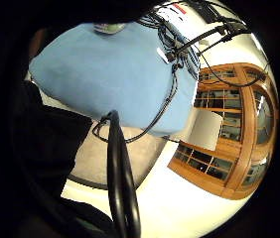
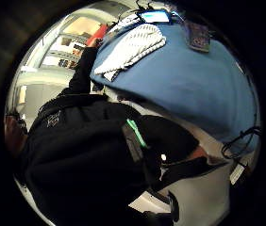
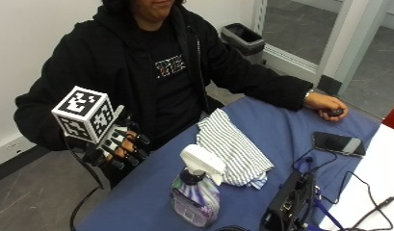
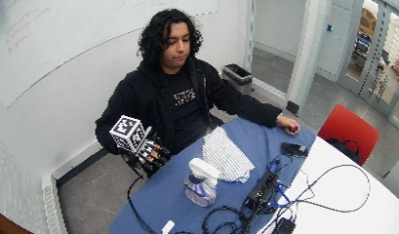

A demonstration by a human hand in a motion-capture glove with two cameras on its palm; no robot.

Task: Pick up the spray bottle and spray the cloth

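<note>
the fingers (image 3: 123,153) of the gloved right hand (image 3: 116,147) hang loosely curled with nothing in them, at the left of the outside view, off the near edge of the blue-covered table (image 3: 151,192). the spray bottle (image 3: 196,187) stands upright at lower centre, apart from that hand. just beyond it, mid-frame, lies the striped cloth (image 3: 231,147), crumpled. the bare left hand (image 3: 324,106) rests on the table at the right edge, near a phone (image 3: 337,143).
</note>
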